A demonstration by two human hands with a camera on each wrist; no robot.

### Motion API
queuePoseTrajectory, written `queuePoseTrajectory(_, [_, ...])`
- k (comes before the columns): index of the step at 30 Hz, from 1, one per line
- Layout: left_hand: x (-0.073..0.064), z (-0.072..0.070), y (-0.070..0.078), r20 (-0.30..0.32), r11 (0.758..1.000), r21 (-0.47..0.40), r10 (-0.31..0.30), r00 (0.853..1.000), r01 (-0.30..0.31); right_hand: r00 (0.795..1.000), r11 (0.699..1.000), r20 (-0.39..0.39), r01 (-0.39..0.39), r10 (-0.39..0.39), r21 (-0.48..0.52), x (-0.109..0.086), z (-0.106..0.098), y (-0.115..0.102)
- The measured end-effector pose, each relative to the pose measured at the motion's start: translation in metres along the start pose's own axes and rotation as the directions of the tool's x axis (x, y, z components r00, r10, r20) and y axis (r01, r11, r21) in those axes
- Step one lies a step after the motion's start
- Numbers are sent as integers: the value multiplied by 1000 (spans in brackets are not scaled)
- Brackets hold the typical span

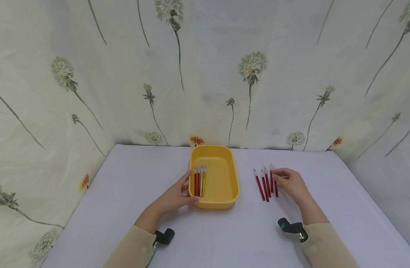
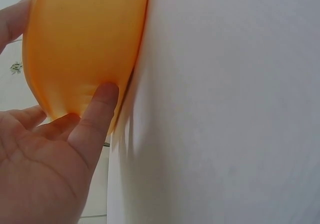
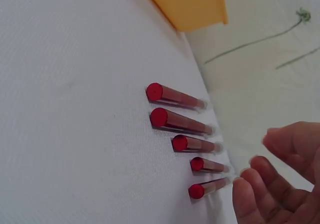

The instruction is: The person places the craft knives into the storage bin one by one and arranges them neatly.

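My left hand holds the yellow tray at its near left side. In the left wrist view, fingers of the left hand press on the tray's outer wall. Several slim pens with whitish tips, red, pale and yellow, lie side by side along the tray's left inside. Right of the tray, several red pens lie in a loose row on the table. My right hand is over the rightmost ones. In the right wrist view, its fingers are near the pens' clear ends, thumb apart, holding nothing.
A white cloth covers the table. A curtain with dandelion prints hangs behind the table's far edge, close beyond the tray. Dark wrist-camera mounts sit on both wrists.
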State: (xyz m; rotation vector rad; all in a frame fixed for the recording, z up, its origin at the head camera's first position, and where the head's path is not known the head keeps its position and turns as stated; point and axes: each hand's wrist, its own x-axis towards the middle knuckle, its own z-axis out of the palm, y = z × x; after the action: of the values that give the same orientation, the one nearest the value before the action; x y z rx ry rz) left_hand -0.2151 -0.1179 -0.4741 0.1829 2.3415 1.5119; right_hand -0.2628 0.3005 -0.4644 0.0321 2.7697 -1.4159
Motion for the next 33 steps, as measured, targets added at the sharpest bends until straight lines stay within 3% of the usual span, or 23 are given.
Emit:
queuePoseTrajectory(6, [0,0,-1,-3,1000,1,-2,1000,2,999,997,8,-41,42,-64,5,-2,9])
queuePoseTrajectory(14, [1,0,-2,6,1000,-14,5,1000,-5,998,995,25,-64,66,-78,9,-1,17])
queuePoseTrajectory(33, [1,0,-2,0,1000,-3,13,1000,-13,1000,979,8,-17,19,-205,12,0,21])
